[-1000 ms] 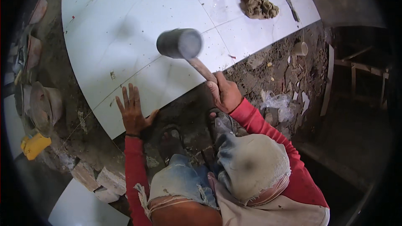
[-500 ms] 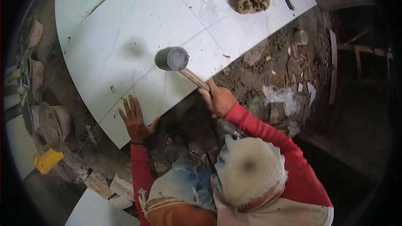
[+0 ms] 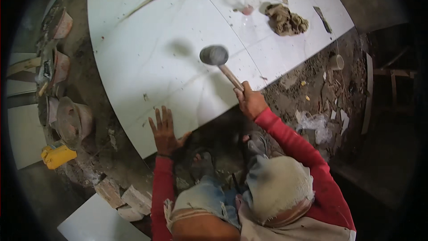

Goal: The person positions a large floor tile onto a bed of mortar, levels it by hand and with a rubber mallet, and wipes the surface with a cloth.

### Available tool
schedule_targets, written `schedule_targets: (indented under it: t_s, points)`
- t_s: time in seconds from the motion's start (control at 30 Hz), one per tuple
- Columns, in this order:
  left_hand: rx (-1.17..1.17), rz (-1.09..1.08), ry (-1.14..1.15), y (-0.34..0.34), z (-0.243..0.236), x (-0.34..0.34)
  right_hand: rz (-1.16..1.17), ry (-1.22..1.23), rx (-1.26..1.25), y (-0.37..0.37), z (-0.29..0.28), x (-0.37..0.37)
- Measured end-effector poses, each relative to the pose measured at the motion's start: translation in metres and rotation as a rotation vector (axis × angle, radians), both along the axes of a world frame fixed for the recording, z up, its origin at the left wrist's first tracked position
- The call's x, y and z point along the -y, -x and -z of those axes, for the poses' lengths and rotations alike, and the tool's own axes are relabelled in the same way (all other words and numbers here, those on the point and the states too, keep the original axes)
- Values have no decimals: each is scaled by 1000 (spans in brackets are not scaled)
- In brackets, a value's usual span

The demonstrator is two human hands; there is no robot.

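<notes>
My left hand (image 3: 167,136) lies with spread fingers on the near edge of a large white marbled tile (image 3: 127,62), its thumb reaching past the edge. My right hand (image 3: 252,102) grips the wooden handle of a mallet with a dark cylindrical head (image 3: 214,55), held above the tiles near a joint. Further back on the tiles lies a crumpled brown cloth (image 3: 285,20). Below the tile edge are my feet (image 3: 200,160) on dark, rough ground.
Worn buckets (image 3: 73,122) and a yellow container (image 3: 58,156) stand at left, near broken blocks (image 3: 109,192) and a loose tile (image 3: 96,223). Rubble, a clear plastic bag (image 3: 312,127) and a beige cup (image 3: 336,61) lie at right, beside a dark lower area with timber (image 3: 392,80).
The view has shifted, so most things sit further right. My right hand still holds the mallet, whose head has moved relative to the tiles. My left hand stays spread on the tile edge.
</notes>
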State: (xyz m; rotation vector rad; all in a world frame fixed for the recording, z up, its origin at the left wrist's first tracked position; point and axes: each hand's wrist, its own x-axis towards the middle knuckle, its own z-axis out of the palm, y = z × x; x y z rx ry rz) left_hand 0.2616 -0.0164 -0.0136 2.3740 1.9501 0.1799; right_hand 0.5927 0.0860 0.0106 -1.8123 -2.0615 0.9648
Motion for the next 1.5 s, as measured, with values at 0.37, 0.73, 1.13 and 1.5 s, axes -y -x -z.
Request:
schedule_targets:
  t_s: [0.37,0.73,1.13,1.5]
  points:
    - [15,-14,4,4,1,1,138,-306,-127,50,-36,-89]
    - [3,-7,-7,-1,2,-2,235,-345,-133,65,2,-124]
    - [2,-8,40,9,-3,-2,113,-182,-52,101,-29,-143]
    - [-21,17,45,-3,-2,1,152,-180,-49,49,-15,-83]
